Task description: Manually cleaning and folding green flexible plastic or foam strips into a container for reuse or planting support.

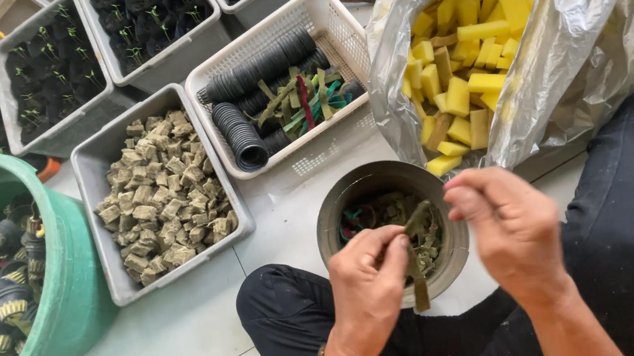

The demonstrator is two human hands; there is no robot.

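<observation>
My left hand (371, 278) pinches a dull green strip (419, 254) that hangs over the near rim of a round grey pot (337, 200). My right hand (506, 230) hovers just right of it, fingers curled and touching the strip's upper end. Inside the pot lie more green strips and scraps. Both hands are above my dark trousers (632, 241), and I sit on the tiled floor.
A clear plastic bag (585, 25) holds yellow sponge blocks (472, 49). A white basket (328, 19) carries stacked black net cups and strips. A grey tray (102, 233) has brownish cubes. A green tub (63, 313) contains used cups. Grey trays of seedlings (54, 74) stand behind.
</observation>
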